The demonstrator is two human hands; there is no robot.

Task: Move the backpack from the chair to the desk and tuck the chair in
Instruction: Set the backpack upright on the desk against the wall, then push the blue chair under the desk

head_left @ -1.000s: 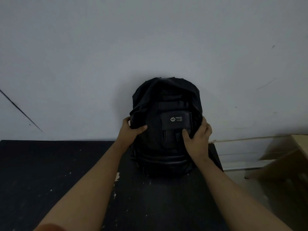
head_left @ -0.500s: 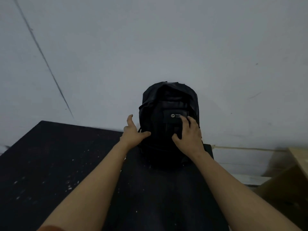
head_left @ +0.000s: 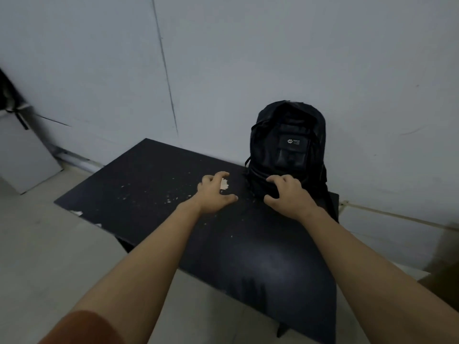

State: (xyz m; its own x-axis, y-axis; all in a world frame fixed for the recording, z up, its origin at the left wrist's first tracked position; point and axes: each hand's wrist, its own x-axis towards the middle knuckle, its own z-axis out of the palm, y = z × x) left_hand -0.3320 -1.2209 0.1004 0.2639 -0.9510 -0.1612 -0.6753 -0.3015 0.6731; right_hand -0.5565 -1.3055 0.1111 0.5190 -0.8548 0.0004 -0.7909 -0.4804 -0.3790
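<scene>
A black backpack stands upright at the far right of the black desk, leaning against the grey wall. My left hand hovers over the desk to the left of the backpack, fingers curled and apart, holding nothing. My right hand is just in front of the backpack's base, fingers spread, gripping nothing. The chair is out of view.
The desk top has pale chipped spots. A grey board leans on the wall at the left over a pale floor. A wooden piece shows at the right edge.
Both hands have let go of the backpack and drawn back toward me. The view has swung left and down, so the backpack now sits right of centre.
</scene>
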